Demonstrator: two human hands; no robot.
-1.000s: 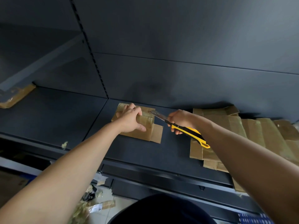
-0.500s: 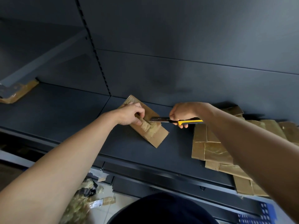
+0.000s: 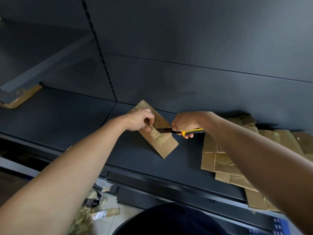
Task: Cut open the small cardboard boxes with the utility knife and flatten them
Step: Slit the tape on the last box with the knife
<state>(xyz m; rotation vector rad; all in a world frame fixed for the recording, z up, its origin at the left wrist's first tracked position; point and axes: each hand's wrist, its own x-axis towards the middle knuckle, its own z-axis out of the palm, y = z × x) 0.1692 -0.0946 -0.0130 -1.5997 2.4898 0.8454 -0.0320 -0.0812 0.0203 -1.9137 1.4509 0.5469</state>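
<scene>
The small cardboard box [image 3: 166,146] lay slantwise on the dark shelf [image 3: 67,116], about midway along it, with its far end close to the back panel and its near corner pointing toward the shelf's front edge. The left hand [image 3: 140,121] sat on the far-left part of the box with its grip closed on the top, fingers curled down at the taped seam [image 3: 156,135]. This was most likely to pin the box so it would not skid under the blade. The right hand [image 3: 183,123] had its grip wrapped round the yellow-and-black handle of the utility knife [image 3: 191,131]. The knife lay nearly level and pointed left, so that the blade [image 3: 163,130] met the crinkled tape just beside the left fingers (uncomfortably close, by the look of it). Holding the knife flat would suit slicing along the seam rather than stabbing into the box.

To the right, a pile of flattened cardboard [image 3: 218,160] spread over the shelf and overhung its near edge, well apart from the box in hand. It was probably kept there to leave a cutting spot. Another cardboard piece [image 3: 22,97] rested at the far left of the shelf, and tape scraps [image 3: 89,209] littered the floor below. The box appeared uncut along most of its seam, so flattening was not yet due.
</scene>
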